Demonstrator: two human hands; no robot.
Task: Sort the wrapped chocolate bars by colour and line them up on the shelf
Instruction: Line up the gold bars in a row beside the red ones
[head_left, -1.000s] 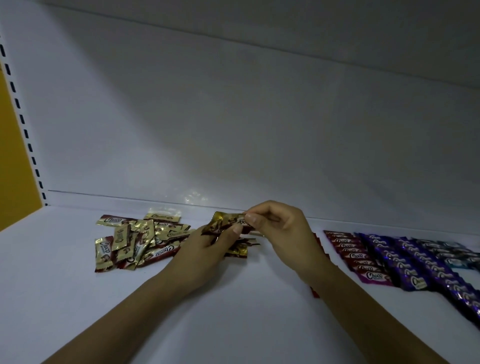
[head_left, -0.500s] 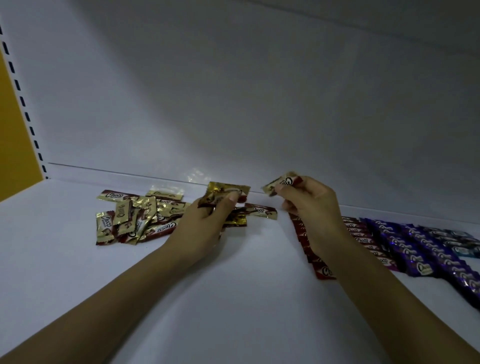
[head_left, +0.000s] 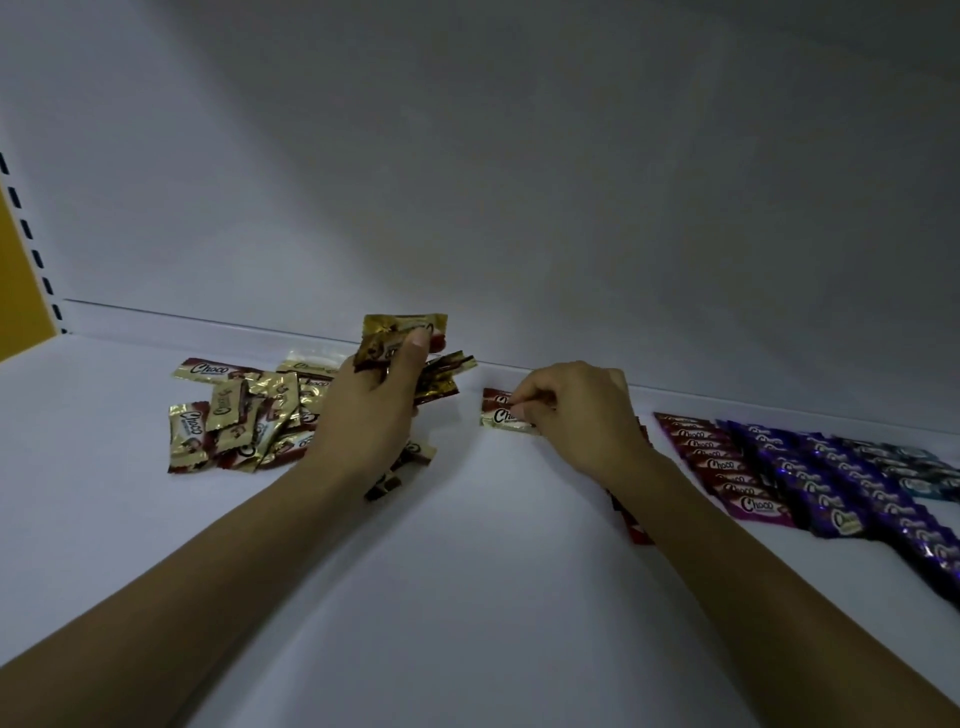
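Fingers of left hand (head_left: 363, 415) grip gold bars (head_left: 402, 330); right hand (head_left: 576, 410) pinches single bar (head_left: 500, 419) on shelf (head_left: 467, 597).

the front half of the shelf (head_left: 467, 597) is bare from its front edge up to the hands, with an open lane between the forearms. toward the back-left corner a loose heap of gold bars (head_left: 234, 415) blocks the surface, and the left hand (head_left: 363, 421) with its held bundle (head_left: 402, 330) is just beside it. a bare gap lies between the hands. the right hand (head_left: 576, 410) pinches a gold bar (head_left: 498, 420) near the back edge. red rows (head_left: 722, 462), purple rows (head_left: 831, 499) and blue rows (head_left: 919, 473) fill the right side.
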